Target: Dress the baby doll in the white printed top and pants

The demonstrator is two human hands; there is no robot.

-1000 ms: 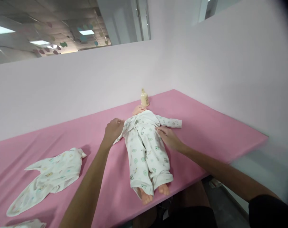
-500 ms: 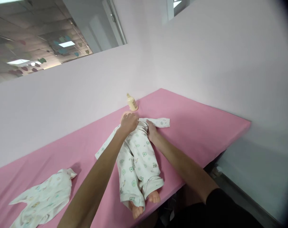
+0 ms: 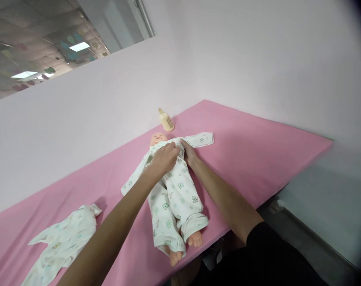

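Observation:
A baby doll [image 3: 158, 138] lies on its back in a white long-sleeved shirt [image 3: 195, 140] and white trousers [image 3: 180, 186] with green animal prints. My left hand [image 3: 168, 156] is closed on the edge of the shirt at the chest, fingers bunched. Against the doll's side, my right hand [image 3: 189, 153] grips the same shirt with the thumb on top and the fingers partly hidden. The doll's face is partly in view, and its bare feet [image 3: 195, 239] stick out of the trouser legs. The sleeves lie spread to both sides.
A pink-covered table [image 3: 252, 151] meets the white walls in a corner. A pale yellow pump bottle [image 3: 167, 120] stands behind the doll's head. Another white printed garment [image 3: 64, 240] lies crumpled at left. The table's front edge runs close to my body.
My left hand has come down from the doll's neck to its chest, uncovering part of the face. My right hand stays at the doll's side. The view has shifted slightly.

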